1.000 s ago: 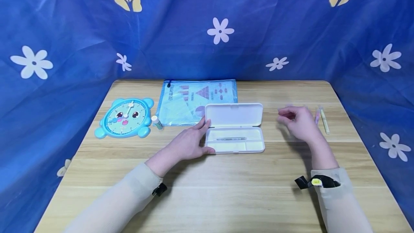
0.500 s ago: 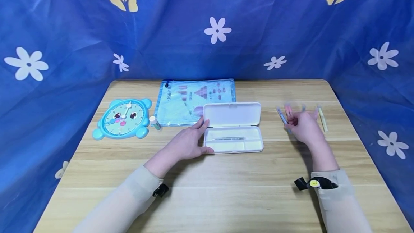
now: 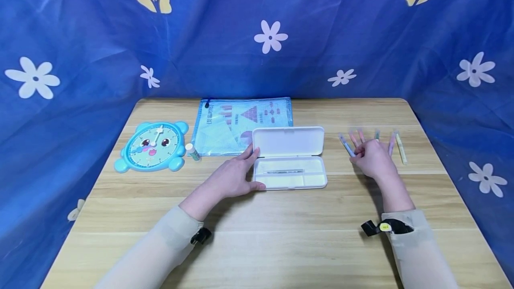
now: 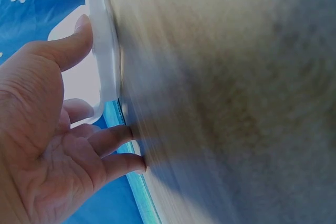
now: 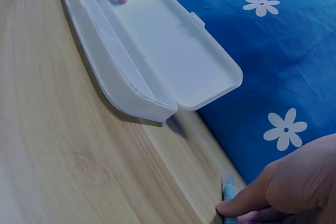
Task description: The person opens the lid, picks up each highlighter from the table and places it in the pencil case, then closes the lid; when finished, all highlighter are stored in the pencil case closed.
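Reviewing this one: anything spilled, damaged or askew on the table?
Nothing looks spilled or damaged. Mildly askew: the blue pen and purple pen slant opposite ways around the right hand, so the pens look fanned, not aligned.

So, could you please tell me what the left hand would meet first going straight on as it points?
Most likely the open white pencil case, straight ahead of the left hand; the thumb appears to touch its near corner.

Moulded plastic, printed sheet and wood grain

The white case (image 3: 288,141) looks like smooth plastic with a soft sheen; the toy clock (image 3: 162,150) is glossier plastic. The pouch (image 3: 218,135) seems translucent, mesh-textured plastic. The tabletop (image 3: 281,240) shows smooth, satin wood grain; the creased backdrop (image 3: 209,52) shines faintly.
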Demonstrator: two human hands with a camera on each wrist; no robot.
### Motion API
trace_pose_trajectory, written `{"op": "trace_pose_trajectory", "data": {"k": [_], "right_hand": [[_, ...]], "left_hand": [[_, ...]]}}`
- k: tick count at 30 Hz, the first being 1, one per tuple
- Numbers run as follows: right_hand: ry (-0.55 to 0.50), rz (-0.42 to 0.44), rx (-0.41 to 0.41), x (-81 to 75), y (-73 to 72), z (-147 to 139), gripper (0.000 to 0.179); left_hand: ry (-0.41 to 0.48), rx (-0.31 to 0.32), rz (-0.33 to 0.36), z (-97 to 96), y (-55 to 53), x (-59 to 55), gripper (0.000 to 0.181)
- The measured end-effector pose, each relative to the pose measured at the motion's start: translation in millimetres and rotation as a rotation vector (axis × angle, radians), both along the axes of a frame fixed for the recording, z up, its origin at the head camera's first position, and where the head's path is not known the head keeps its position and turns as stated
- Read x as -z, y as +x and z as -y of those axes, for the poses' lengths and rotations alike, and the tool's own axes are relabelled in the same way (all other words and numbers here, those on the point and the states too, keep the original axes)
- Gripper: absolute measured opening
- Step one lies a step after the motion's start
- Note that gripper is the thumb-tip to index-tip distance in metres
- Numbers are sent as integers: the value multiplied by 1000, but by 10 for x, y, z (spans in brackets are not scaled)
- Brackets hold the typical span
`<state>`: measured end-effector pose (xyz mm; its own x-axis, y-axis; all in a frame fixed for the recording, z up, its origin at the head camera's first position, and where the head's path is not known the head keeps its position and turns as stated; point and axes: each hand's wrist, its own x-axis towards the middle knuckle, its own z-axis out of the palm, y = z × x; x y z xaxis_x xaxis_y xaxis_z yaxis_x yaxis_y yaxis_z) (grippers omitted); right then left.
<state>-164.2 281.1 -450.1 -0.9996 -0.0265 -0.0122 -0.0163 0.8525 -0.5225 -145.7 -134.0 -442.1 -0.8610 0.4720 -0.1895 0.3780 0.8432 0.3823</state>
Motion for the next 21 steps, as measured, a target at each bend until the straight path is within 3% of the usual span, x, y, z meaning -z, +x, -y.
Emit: {"op": "trace_pose_trajectory", "data": {"k": [7,21], "right_hand": [[-88,-105,5,-49,15,-14,12],[-197,-334,49,-464,36,220,15]], "left_hand": [[2,4,1,-3,6,-10,115],[-6,1,11,-7,7,-24,115]]}}
